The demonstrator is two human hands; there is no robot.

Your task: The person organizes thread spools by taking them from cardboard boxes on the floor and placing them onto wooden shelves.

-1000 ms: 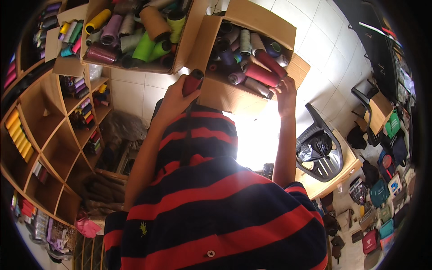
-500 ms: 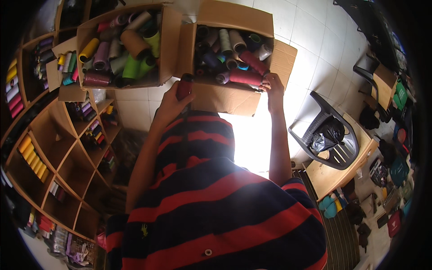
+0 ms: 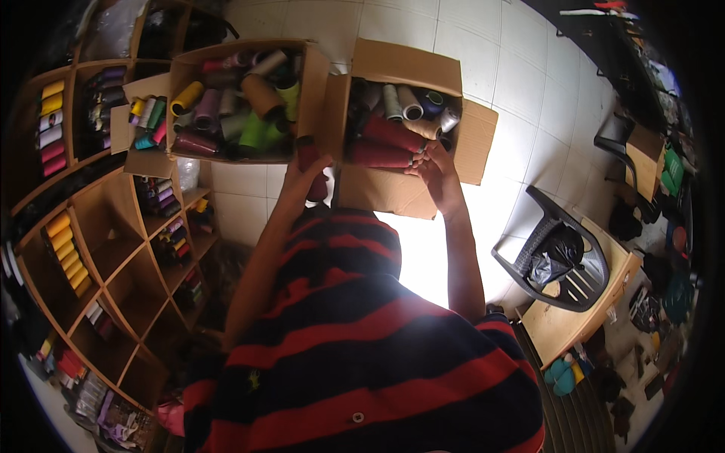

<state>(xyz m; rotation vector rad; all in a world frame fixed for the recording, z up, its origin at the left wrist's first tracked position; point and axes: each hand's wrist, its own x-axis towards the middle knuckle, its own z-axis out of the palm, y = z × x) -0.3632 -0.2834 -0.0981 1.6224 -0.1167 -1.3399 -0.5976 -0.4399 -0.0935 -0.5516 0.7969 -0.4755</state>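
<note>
we grasp a dark red spool (image 3: 307, 151) in our left hand (image 3: 300, 183), upper center of the frame. our right hand (image 3: 438, 177) grips two red cones (image 3: 393, 134) by their ends at the opening of the carton (image 3: 385, 192).

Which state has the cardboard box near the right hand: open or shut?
Open: the cardboard box has its flaps turned outward, and thread cones show inside.

The shirt (image 3: 370, 343) is navy with broad red stripes, short-sleeved, with a small yellow-green emblem (image 3: 254, 380) and a pale round button (image 3: 358, 417)
</note>
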